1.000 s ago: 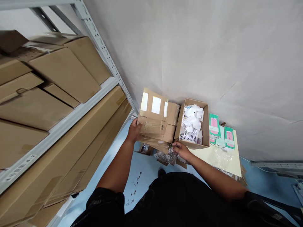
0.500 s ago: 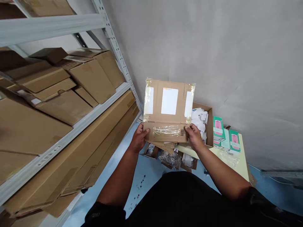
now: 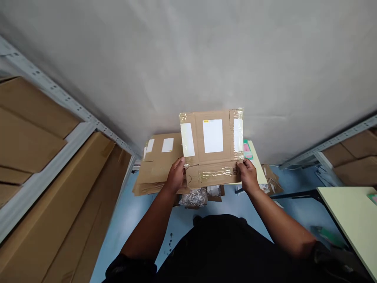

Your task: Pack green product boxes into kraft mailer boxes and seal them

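I can see the left hand and the right hand gripping the lower side edges of a taped cardboard sheet, held up between them, with crumpled clear plastic below the sheet, flattened cartons stacked to its left, and the grey wall beyond it.

1. I wear a black top, its front rounded.
2. My left sleeve and right sleeve are black too, short and loose, ending near the elbows.
3. My forearms, left hand and right hand are bare.
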{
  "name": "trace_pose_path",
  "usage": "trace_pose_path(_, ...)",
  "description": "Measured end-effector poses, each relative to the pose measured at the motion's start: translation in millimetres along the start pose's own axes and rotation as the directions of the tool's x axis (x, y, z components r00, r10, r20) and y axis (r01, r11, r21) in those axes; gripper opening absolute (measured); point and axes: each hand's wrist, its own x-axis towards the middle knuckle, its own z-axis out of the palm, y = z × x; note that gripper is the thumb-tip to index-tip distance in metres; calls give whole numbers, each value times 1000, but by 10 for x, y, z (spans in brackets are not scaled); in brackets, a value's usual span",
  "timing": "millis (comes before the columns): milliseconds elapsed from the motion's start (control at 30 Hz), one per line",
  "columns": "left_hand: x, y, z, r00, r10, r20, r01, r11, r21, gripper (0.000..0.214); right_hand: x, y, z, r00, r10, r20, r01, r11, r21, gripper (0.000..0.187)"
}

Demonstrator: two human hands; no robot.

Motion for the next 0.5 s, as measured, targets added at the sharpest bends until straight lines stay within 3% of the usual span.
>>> trace_pose_path(233, -109, -555, 1336, 984, -133, 121, 137, 990, -24, 64, -3, 52, -1290, 991, -15, -133, 8, 999, -52, 31)
trace_pose_path(367, -282, -917, 2149, 933, -277, 228, 271, 961, 59, 75, -8, 31, -2151, 989, 26, -145, -30, 999, -26, 33)
trace_pose_path(500, -431, -1331, 2965, 892, -386, 234, 382, 922, 63, 80, -10, 44, -3084, 974, 75, -214, -65, 996, 53, 31)
